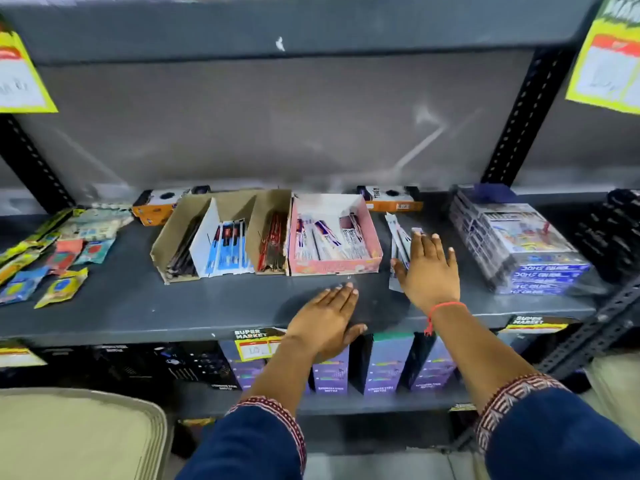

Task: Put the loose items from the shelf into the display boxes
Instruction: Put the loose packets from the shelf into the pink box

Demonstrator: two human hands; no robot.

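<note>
Partly done, I'd judge: pink box (334,237) already holds pens, but loose pen packs (398,242) lie just right of it under flat, splayed right hand (427,271); left hand (327,322) flat, empty, in front of it.

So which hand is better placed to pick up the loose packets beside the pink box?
The right hand: it already lies on the loose packets right of the pink box. The left hand rests flat at the shelf's front edge.

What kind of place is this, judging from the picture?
Most likely a supermarket stationery aisle: "SUPER MARKET" price labels on the metal shelf, pens in open display boxes, and stacked colour-set packs.
</note>
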